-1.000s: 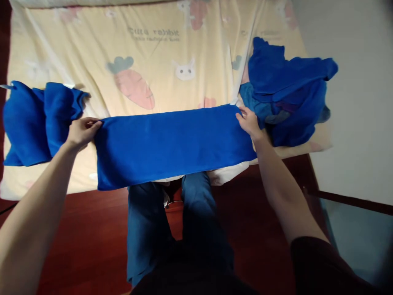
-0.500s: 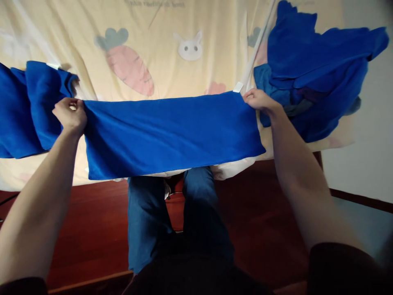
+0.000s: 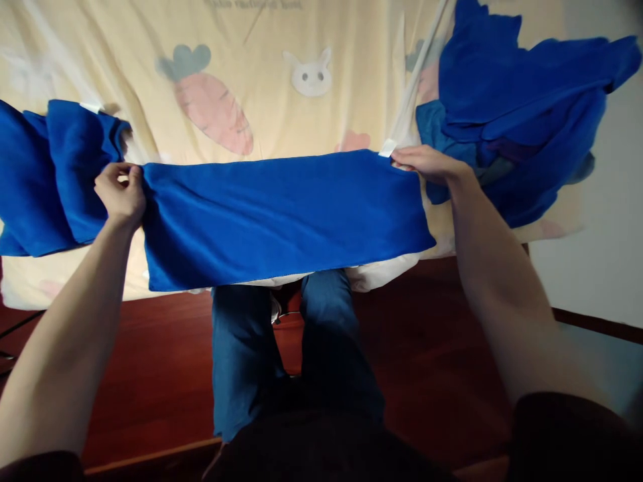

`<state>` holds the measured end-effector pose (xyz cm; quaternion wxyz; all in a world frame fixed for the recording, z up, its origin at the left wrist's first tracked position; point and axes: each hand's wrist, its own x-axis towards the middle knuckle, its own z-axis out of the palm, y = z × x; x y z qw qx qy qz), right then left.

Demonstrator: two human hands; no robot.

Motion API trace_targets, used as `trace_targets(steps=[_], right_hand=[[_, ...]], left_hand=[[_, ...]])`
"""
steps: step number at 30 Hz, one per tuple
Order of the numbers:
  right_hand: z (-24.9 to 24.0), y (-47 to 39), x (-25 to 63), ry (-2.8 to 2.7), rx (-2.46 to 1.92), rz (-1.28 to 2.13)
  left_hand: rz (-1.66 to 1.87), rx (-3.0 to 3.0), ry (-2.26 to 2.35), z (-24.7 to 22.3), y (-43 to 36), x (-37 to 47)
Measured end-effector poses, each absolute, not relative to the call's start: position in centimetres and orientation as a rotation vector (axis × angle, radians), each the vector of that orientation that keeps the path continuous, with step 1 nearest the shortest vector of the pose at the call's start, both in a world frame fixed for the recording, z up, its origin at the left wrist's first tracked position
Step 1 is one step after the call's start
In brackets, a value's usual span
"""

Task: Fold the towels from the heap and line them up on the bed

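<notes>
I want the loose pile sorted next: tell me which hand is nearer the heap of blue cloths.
Right. The right hand grips the long towel's far right corner, right beside the heap of blue cloths. The left hand pinches the towel's opposite corner, far from it.

The long folded towel (image 3: 281,217) is bright blue all over, with no pattern. A little white tag (image 3: 387,148) sits at its far right corner. The towels on the left (image 3: 47,177) are the same bright blue. The pile of towels on the right (image 3: 517,114) is blue too, with some darker blue folds in it. The bed sheet (image 3: 281,114) is pale yellow. It has a pink carrot (image 3: 213,110) with grey-green leaves, a white bunny face (image 3: 310,75) and some small grey letters near the top. The floor (image 3: 155,375) is dark red-brown wood. The person's trousers (image 3: 241,355) are blue. The sleeve (image 3: 567,438) is black. The wall (image 3: 603,254) is white-grey.
</notes>
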<state>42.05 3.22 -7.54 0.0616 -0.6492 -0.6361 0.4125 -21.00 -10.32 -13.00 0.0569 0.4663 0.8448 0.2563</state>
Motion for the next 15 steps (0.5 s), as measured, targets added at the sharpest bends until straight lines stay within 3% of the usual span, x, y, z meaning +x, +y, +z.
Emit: trace_targets(steps=[10, 15], right_hand=[[-7.5, 3.1, 43.0, -1.935, -1.752, 1.449], [-7.6, 2.9, 42.4, -2.038, -1.882, 1.181]], left_hand=[[0.770, 1.471, 2.621, -14.3, -9.7, -21.4], [0.738, 1.488, 2.584, -13.8, -10.2, -21.3]])
